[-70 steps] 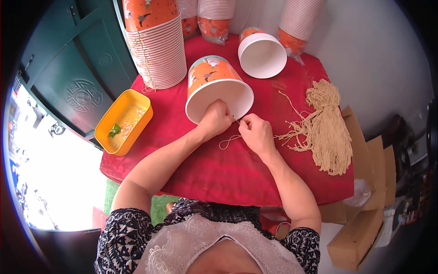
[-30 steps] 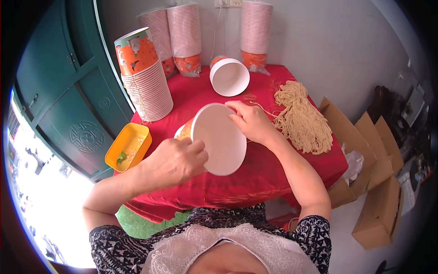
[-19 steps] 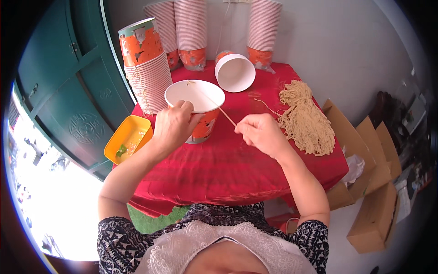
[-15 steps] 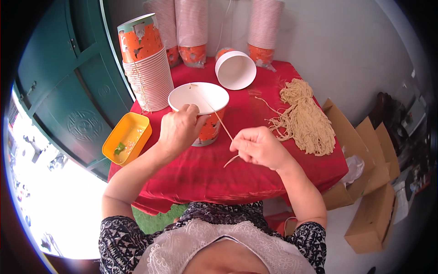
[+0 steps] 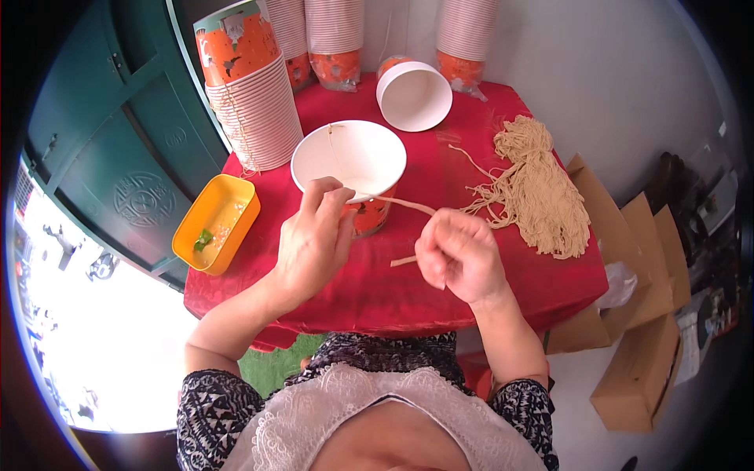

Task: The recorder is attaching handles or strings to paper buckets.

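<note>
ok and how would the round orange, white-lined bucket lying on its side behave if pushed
The round orange, white-lined bucket would probably roll, since it lies on its curved side. It looks light, being hollow and seemingly thin-walled.

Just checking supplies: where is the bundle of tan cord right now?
In the head view, the bundle of tan cord lies on the right side of the red-covered table, beyond the right hand.

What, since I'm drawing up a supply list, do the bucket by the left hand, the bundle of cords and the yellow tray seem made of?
Bucket: probably coated paperboard; smooth white inside, printed outside, with a rounded rim.
Bundle of cords: perhaps cotton or similar fibre; matte, limp tan strands with loose ends.
Yellow tray: likely moulded plastic; smooth, evenly coloured, rounded corners.
</note>
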`<state>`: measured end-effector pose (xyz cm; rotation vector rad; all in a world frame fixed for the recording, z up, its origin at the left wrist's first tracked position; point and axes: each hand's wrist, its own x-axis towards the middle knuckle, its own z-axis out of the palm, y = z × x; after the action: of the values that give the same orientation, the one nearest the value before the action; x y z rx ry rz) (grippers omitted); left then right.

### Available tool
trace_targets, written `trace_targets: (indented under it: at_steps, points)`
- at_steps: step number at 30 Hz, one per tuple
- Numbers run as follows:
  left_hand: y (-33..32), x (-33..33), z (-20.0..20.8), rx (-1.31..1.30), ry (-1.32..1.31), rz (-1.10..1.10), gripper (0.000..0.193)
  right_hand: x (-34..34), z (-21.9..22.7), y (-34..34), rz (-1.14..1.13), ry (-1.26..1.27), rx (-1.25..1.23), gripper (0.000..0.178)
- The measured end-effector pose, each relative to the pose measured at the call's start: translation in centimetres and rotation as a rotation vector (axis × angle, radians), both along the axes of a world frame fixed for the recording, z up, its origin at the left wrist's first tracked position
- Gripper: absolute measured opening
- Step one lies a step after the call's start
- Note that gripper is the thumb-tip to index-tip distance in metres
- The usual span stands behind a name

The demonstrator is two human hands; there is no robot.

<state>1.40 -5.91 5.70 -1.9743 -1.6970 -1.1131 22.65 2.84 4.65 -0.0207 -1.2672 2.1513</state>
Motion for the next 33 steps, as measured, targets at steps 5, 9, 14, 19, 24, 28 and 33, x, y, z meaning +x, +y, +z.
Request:
trace_targets:
  at_steps: [5, 9, 14, 19, 24, 28, 33]
  points:
    - [-1.4, 0.8, -0.1, -0.014, -0.25, -0.228, 0.02, -1.6, -0.6, 0.6, -0.071, 0.16, -0.164, 0.028]
    - [-1.6, 1.5, -0.7, -0.065, -0.398, -0.332, 0.015, -2.4, -0.8, 0.5, -0.096, 0.194, -0.208, 0.026]
    - [-2.0, 2.5, -0.4, -0.265, -0.535, -0.287, 0.023, -3.1, -0.9, 0.0, -0.127, 0.141, -0.171, 0.027]
    - [-0.9, 3.0, -0.9, -0.136, -0.536, -0.309, 0.004, -3.2, -1.9, -0.1, -0.091, 0.118, -0.212, 0.025]
    - [-0.8, 2.6, -0.2, -0.21, -0.446, -0.303, 0.008, -3.3, -3.2, -0.1, -0.891, -0.206, 0.469, 0.038]
    - [-0.7, 2.3, -0.2, -0.253, -0.352, -0.285, 0.009, -3.4, -3.2, -1.0, -0.836, -0.124, 0.767, 0.029]
    - [-0.6, 2.3, 0.8, -0.266, -0.355, -0.275, 0.01, -3.9, -4.0, -1.7, -0.639, -0.176, 0.648, 0.013]
